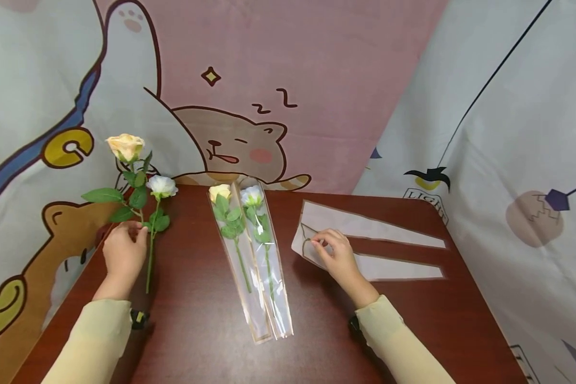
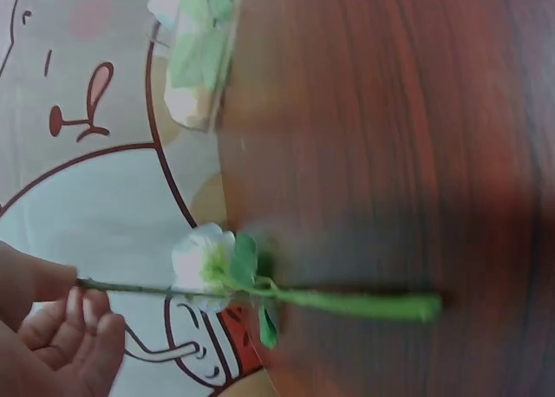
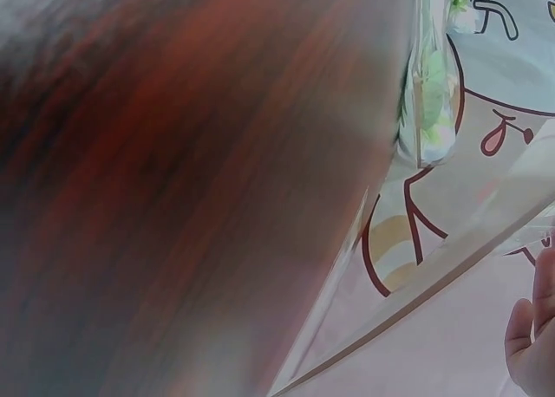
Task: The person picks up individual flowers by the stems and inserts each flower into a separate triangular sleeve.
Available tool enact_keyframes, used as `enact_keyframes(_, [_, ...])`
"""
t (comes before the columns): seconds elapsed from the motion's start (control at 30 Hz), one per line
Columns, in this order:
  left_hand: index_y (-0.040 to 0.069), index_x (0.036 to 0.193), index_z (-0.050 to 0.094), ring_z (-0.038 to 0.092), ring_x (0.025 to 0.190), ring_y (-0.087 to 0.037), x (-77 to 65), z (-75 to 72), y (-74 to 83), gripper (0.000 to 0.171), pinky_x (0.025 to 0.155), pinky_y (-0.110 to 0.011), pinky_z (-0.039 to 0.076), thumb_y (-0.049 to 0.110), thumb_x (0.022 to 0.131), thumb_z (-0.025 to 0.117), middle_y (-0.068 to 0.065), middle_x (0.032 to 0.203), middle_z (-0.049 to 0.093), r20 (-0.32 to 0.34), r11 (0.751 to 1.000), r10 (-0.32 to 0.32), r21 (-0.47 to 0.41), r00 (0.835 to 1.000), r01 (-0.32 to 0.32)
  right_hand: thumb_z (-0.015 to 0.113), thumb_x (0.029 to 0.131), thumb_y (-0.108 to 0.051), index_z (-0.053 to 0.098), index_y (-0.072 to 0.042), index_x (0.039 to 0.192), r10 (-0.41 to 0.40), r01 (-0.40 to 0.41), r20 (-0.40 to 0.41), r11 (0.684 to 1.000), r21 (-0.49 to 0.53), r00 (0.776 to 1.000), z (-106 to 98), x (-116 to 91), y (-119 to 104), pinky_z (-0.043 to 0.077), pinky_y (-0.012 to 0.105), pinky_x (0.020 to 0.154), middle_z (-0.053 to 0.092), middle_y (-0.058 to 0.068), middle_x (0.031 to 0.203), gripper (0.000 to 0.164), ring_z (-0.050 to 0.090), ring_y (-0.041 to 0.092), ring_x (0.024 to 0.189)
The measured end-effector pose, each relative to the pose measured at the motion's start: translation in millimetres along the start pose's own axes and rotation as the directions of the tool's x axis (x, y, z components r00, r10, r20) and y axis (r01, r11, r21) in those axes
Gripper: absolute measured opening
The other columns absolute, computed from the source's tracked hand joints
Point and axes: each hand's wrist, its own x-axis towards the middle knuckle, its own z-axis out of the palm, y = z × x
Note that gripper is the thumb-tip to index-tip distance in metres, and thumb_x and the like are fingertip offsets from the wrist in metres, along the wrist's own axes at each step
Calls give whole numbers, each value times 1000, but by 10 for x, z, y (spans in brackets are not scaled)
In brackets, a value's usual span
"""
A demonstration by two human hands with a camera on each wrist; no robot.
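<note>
My left hand [image 1: 126, 250] pinches the stem of a peach rose [image 1: 125, 146] between thumb and fingers, its bloom raised toward the wall. Just to its right a white rose [image 1: 162, 186] lies on the table, its stem pointing toward me; the held stem [image 2: 130, 287] crosses it in the left wrist view. Over on the right, my right hand [image 1: 335, 249] pinches the wide mouth of a flat clear-and-white flower sleeve [image 1: 398, 269] with a brown border. That mouth is lifted, and the sleeve's brown edge [image 3: 416, 307] runs across the right wrist view.
Two sleeved roses, one yellow [image 1: 220, 193] and one white [image 1: 252, 196], lie side by side mid-table. Behind the gripped sleeve lies another flat sleeve [image 1: 379, 229]. A printed cloth [image 1: 345, 96] hangs close behind the brown table [image 1: 197, 330].
</note>
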Motion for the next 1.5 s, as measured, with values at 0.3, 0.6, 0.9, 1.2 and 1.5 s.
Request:
enact_keyframes(0.3, [4,87,60,48,67,-7,-51,92,317,18,56,-17,35,22,84,58,-9,80,61,-119,977,45,-203,992,-68,66,78,-15,64,-14,82,12,-12,8,1000,2,1000,38,33,-47,36,30,67,60,-6,81,4,50,10,71])
enact_keyframes(0.6, [-4,86,57,53,66,-3,-233,202,865,19,58,-11,42,11,78,65,-4,75,57,-79,758,-38,-652,996,-23,66,78,-16,65,-13,82,10,-10,7,1000,10,1000,69,52,-81,37,30,68,60,-6,80,5,51,10,71])
enact_keyframes(0.9, [-7,86,61,56,69,-28,-419,609,1096,16,67,-31,50,4,76,66,-17,78,60,45,326,-10,-944,999,45,66,78,-17,65,-14,82,-17,17,4,1000,6,1000,154,76,-127,37,29,67,60,-8,80,5,51,10,74])
enact_keyframes(1.2, [-7,88,62,62,67,-29,-574,1003,1178,19,66,-36,52,8,77,66,-24,77,61,96,383,26,-920,995,79,67,77,-17,65,-16,83,-19,19,37,1000,-16,999,236,69,-167,35,31,69,61,-10,83,6,51,9,81])
enact_keyframes(1.5, [-2,91,64,64,65,-25,-580,1652,842,20,62,-33,53,11,76,68,-15,76,65,112,291,48,-952,993,93,65,79,-22,65,-17,82,-23,25,55,999,-33,998,296,105,-225,37,31,75,61,-9,85,6,52,10,84])
